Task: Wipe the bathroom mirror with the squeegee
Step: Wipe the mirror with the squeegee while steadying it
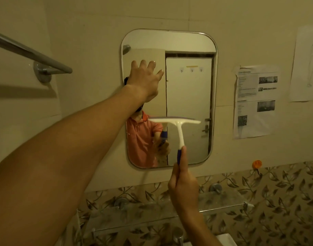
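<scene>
A rounded-corner mirror (189, 86) hangs on the beige wall. My left hand (145, 80) lies on its upper left part with the fingers spread and straight. My right hand (183, 181) grips the blue end of a white squeegee (178, 126) from below. The squeegee's blade lies level across the glass, a little below the mirror's middle. The mirror reflects a person in an orange shirt and a white door.
A metal towel rail (33, 54) juts out at the upper left. Printed sheets (255, 102) are taped to the wall on the right. A glass shelf (221, 205) runs below the mirror, with a tap (177, 233) and basin edge under it. An orange hook (257, 164) sits lower right.
</scene>
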### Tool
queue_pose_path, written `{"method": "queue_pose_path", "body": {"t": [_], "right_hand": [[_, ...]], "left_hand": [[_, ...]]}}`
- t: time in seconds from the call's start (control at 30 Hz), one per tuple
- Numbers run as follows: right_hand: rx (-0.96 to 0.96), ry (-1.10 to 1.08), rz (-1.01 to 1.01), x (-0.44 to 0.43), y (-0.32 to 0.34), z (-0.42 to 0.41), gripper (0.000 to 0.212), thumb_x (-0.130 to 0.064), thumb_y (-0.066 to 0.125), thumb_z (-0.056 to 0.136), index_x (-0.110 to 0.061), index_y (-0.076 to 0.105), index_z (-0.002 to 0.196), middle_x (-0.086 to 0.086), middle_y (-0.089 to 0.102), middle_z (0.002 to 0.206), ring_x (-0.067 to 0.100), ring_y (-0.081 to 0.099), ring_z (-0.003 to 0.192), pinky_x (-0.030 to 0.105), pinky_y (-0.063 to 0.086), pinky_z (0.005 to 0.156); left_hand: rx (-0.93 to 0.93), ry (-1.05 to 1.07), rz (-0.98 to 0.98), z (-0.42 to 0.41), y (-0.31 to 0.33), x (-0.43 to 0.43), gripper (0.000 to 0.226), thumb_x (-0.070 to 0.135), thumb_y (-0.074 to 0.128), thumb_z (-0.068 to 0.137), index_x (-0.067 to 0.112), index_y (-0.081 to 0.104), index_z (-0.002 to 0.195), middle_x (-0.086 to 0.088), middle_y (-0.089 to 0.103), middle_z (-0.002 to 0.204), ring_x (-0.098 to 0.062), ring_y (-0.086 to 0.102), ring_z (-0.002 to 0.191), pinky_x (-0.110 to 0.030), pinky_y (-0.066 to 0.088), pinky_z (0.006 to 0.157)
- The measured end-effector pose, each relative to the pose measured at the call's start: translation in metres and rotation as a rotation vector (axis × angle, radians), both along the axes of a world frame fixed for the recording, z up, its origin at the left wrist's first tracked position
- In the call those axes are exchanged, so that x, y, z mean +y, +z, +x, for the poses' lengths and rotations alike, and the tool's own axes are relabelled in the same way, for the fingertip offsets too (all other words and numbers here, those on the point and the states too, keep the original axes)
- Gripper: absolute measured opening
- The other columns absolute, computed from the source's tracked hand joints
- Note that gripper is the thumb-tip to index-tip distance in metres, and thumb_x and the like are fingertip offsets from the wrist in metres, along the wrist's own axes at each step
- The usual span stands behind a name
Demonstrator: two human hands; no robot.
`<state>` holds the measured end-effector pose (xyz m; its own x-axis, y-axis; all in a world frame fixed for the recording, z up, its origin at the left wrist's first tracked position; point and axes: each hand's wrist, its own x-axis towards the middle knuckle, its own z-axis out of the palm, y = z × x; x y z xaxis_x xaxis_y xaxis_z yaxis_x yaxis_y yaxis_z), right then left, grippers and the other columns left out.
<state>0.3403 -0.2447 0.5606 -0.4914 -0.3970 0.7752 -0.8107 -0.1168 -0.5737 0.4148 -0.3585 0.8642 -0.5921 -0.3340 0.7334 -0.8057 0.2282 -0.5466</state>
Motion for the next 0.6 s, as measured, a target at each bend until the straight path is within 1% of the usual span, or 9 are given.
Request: {"method": "queue_pose_path", "body": {"t": [0.07,0.1,0.2,0.23,0.33,0.4,0.47,0.53,0.6], "right_hand": [[0.1,-0.01,0.009,-0.005,0.02,-0.005,0.077,-0.018,0.048,0.101,-0.035,0.001,0.159,-0.003,0.05,0.068,0.012,0.044,0.049,0.027,0.037,0.042],[0.147,-0.008,0.023,-0.008,0.028,-0.006,0.077,-0.017,0.049,0.1,-0.033,0.001,0.159,-0.003,0.051,0.07,0.011,0.044,0.05,0.025,0.037,0.043],[0.264,0.017,0.08,-0.017,0.038,-0.004,0.081,-0.019,0.048,0.1,-0.036,-0.007,0.158,0.0,0.054,0.075,0.012,0.049,0.053,0.027,0.047,0.046],[0.285,0.012,0.092,-0.019,0.038,-0.004,0.082,-0.021,0.048,0.101,-0.037,-0.01,0.157,0.0,0.054,0.074,0.011,0.049,0.052,0.025,0.046,0.045],[0.299,-0.013,0.131,-0.021,0.029,-0.003,0.083,-0.02,0.049,0.101,-0.036,-0.01,0.157,-0.001,0.048,0.068,0.008,0.043,0.047,0.015,0.031,0.042],[0.303,-0.008,0.178,-0.017,0.014,-0.005,0.084,-0.018,0.052,0.1,-0.032,-0.006,0.159,-0.002,0.046,0.067,0.008,0.04,0.044,0.016,0.031,0.04],[0.305,0.002,0.246,-0.011,-0.004,-0.01,0.089,-0.014,0.058,0.095,-0.028,-0.003,0.16,-0.003,0.045,0.064,0.007,0.037,0.042,0.018,0.031,0.038],[0.309,-0.018,0.328,-0.003,-0.021,-0.016,0.095,-0.01,0.065,0.088,-0.023,0.004,0.16,-0.004,0.041,0.061,0.005,0.029,0.041,0.015,0.022,0.039],[0.306,-0.043,0.389,0.004,-0.034,-0.022,0.099,-0.011,0.071,0.083,-0.022,0.01,0.16,-0.006,0.039,0.062,0.004,0.025,0.041,0.012,0.015,0.042]], "left_hand": [[-0.004,-0.012,0.015,0.004,0.002,0.002,0.063,0.031,0.049,0.094,0.027,0.033,0.155,-0.014,0.033,0.155,-0.038,0.042,0.128,-0.053,0.036,0.101],[-0.007,-0.018,0.018,0.005,0.004,0.002,0.061,0.03,0.05,0.094,0.026,0.035,0.154,-0.015,0.033,0.154,-0.037,0.041,0.129,-0.053,0.035,0.101],[-0.014,-0.021,0.022,0.006,0.005,0.002,0.06,0.031,0.05,0.095,0.026,0.036,0.153,-0.015,0.032,0.155,-0.037,0.039,0.132,-0.053,0.033,0.104],[-0.015,-0.018,0.024,0.006,0.004,0.001,0.06,0.031,0.05,0.095,0.026,0.036,0.154,-0.015,0.031,0.156,-0.037,0.039,0.133,-0.054,0.033,0.105],[-0.002,-0.017,0.01,0.003,0.0,-0.003,0.061,0.032,0.051,0.095,0.026,0.036,0.154,-0.015,0.031,0.156,-0.038,0.039,0.132,-0.055,0.034,0.104],[0.006,-0.017,0.003,0.002,-0.001,-0.006,0.062,0.033,0.05,0.095,0.027,0.035,0.155,-0.016,0.03,0.157,-0.039,0.039,0.132,-0.055,0.034,0.104],[0.011,-0.014,0.001,0.001,-0.003,-0.008,0.064,0.033,0.05,0.094,0.026,0.033,0.156,-0.016,0.029,0.158,-0.039,0.038,0.133,-0.055,0.033,0.104],[0.018,-0.014,0.004,0.001,-0.004,-0.008,0.065,0.033,0.05,0.094,0.026,0.032,0.156,-0.016,0.027,0.159,-0.04,0.037,0.134,-0.055,0.032,0.105],[0.021,-0.011,0.013,0.0,-0.006,-0.009,0.069,0.037,0.051,0.092,0.027,0.029,0.157,-0.015,0.023,0.162,-0.039,0.035,0.135,-0.056,0.032,0.106]]}}
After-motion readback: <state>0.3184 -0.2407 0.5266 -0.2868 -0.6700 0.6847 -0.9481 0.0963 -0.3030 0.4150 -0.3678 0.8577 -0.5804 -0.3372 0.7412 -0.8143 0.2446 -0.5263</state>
